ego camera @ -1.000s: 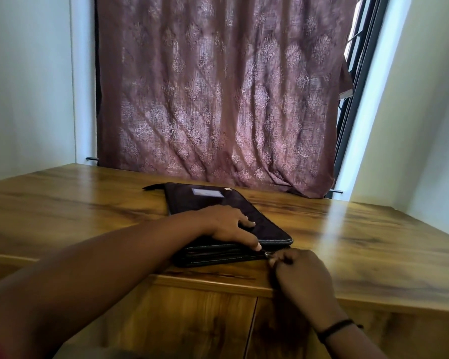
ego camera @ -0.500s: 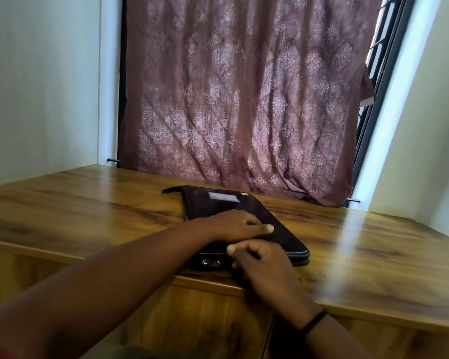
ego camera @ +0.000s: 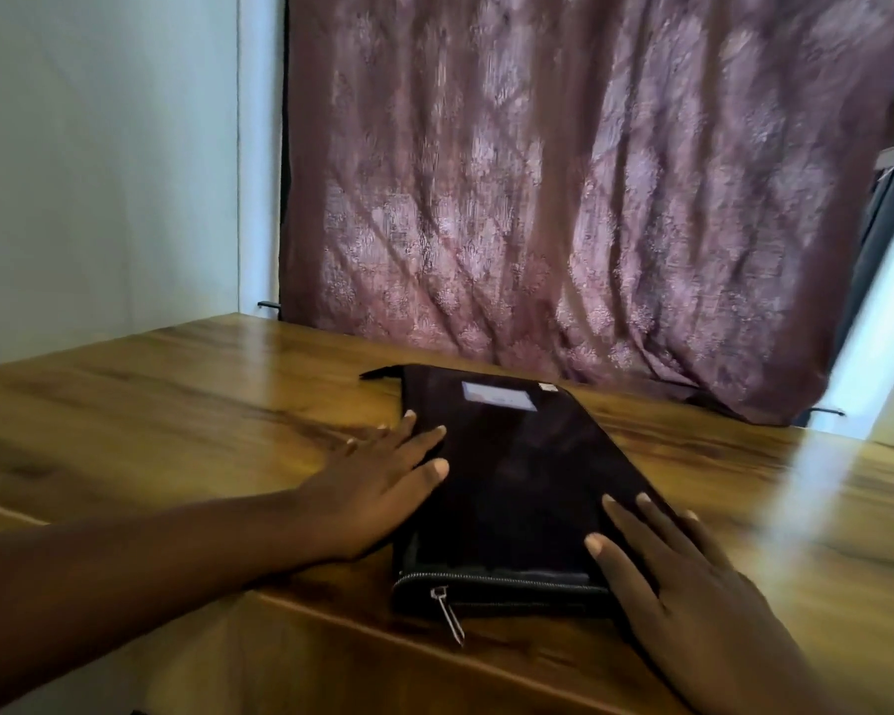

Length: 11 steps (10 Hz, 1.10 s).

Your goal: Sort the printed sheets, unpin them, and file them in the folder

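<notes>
Head camera shows a black zippered folder (ego camera: 517, 477) lying flat on the wooden table (ego camera: 176, 394), near its front edge. The left hand (ego camera: 378, 487) rests flat with straight fingers against the folder's left side; the right hand (ego camera: 692, 585) lies flat, fingers spread, on its near right corner. A metal zip pull (ego camera: 447, 614) hangs over the front.

Black folder (ego camera: 517, 472); mauve, seemingly floral-patterned curtain (ego camera: 563, 198).
</notes>
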Tool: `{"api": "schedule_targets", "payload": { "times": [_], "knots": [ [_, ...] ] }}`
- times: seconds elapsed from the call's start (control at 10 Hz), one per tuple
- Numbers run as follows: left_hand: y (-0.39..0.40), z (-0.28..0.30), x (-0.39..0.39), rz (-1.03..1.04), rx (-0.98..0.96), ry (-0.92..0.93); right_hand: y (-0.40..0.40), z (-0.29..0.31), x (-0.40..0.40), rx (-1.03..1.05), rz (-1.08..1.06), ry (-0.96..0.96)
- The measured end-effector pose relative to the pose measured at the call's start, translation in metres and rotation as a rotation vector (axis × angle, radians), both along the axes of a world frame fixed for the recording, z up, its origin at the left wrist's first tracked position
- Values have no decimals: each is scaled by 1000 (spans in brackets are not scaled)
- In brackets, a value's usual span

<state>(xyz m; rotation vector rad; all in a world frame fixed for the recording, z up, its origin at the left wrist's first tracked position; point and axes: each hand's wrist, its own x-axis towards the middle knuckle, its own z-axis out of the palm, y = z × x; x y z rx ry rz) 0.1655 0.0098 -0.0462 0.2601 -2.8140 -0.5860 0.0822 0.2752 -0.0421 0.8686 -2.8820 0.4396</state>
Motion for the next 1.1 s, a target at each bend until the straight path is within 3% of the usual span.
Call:
{"api": "schedule_targets", "payload": {
  "times": [0.1, 0.2, 0.5, 0.7, 0.9, 1.0, 1.1],
  "knots": [
    [-3, -2, 0, -5, -8, 164, -1, -12, -20, -1, 114, 87],
    [-3, -10, 1, -47, -65, 203, 0, -26, -27, 37, 77, 110],
    [-22, -27, -6, -120, -194, 74, -6, -22, -20, 37, -74, 205],
    [-2, -9, 5, -130, -90, 54, -9, -5, -10, 3, -114, 28],
    [-2, -5, 3, -103, 103, -3, -9, 15, -11, 159, -184, -167],
    [0, 3, -5, 7, 174, -3, -12, 27, -24, 202, -173, -144],
    [1, 31, -32, 103, -11, -108, -18, 37, -42, 187, -166, -84]
  ]
}}
